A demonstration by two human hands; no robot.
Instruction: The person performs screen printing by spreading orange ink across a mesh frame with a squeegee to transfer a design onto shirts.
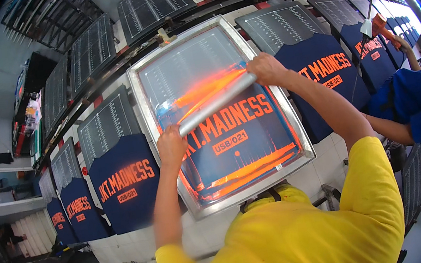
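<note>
Both my hands grip a long silver squeegee (217, 103), one at each end. It lies slanted across a screen-printing frame (292, 121) with a silver metal rim. My left hand (172, 145) is closed round the lower left end, and my right hand (267, 69) is wrapped round the upper right end. Bright orange ink (207, 85) is smeared on the mesh just beyond the squeegee. More ink streaks run along the frame's near and right edges. Orange lettering shows through the mesh nearer to me. The squeegee's blade edge is hidden from view.
Navy shirts with orange print lie on boards on both sides, one shirt (125, 186) at left and another (320, 84) at right. Dark boards (93, 54) line the far side. At right, a person in a blue sleeve (406, 102) holds an orange heat gun (380, 26).
</note>
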